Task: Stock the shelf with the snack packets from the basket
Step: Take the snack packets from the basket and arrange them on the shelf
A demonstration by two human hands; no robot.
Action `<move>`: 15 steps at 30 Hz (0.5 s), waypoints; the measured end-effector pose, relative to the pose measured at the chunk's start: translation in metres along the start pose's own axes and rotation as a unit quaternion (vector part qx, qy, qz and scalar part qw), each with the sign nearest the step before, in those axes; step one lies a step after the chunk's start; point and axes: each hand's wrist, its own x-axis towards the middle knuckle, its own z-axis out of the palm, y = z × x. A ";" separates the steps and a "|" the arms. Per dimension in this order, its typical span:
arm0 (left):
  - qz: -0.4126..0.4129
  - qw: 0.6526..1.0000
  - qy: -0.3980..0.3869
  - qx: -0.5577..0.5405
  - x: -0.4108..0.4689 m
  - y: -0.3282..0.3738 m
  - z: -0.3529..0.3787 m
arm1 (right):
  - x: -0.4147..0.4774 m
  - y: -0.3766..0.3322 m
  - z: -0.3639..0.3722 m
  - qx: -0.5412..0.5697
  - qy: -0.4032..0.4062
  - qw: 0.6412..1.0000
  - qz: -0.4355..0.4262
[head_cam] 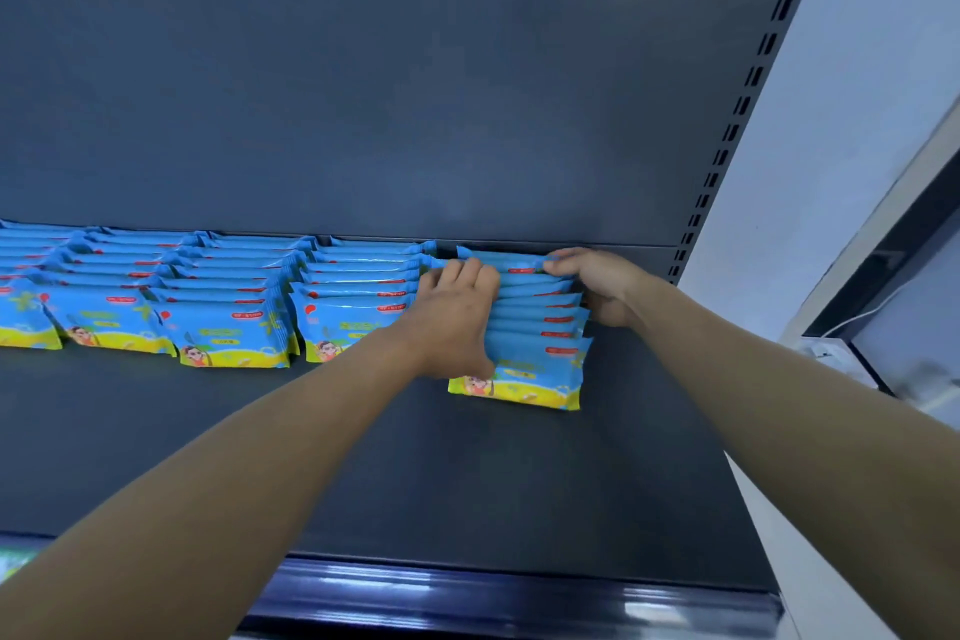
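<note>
Head view looks up and along a dark grey shelf deck (467, 473) of smooth, matte sheet metal. It is backed by a flat panel (415, 68) of the same finish. Both bare forearms reach in from below.

The left hand (457, 317) grasps the left end of the rightmost row of snack packets (537, 327). Its fingers curl over the top edges of the rear packets and its thumb reaches down across the front one. The right hand (597, 283) clasps the row's far right corner, with fingers hooked over the rearmost packet and the palm against the side. The row is held between the two hands. Its packets are flat, rectangular pillow bags of glossy blue film with crimped ends, a yellow band along the bottom and small red labels. They stand on edge, overlapping like tiles, at the rear of the deck close to the back panel.

Just to the left, four more rows of the same packets (234, 296) stand side by side, running out of frame.

A slotted steel upright (727, 130) with punched rectangular holes bounds the shelf on the right. Beyond it is a pale wall (857, 68). A shiny dark front rail (519, 592) edges the deck nearest the viewer.
</note>
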 end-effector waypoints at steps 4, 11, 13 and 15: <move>-0.030 0.999 -0.012 0.023 0.005 -0.002 -0.002 | -0.003 0.002 0.005 -0.012 0.067 0.998 0.004; -0.074 0.994 -0.071 -0.043 0.007 -0.003 -0.003 | -0.013 0.007 0.012 0.024 0.101 0.995 0.012; -0.091 0.989 -0.100 -0.067 0.012 -0.006 -0.006 | -0.017 0.006 0.017 0.031 0.081 0.996 0.013; -0.103 0.984 -0.133 -0.058 0.019 -0.009 -0.010 | -0.015 0.005 0.020 0.035 0.070 0.997 0.014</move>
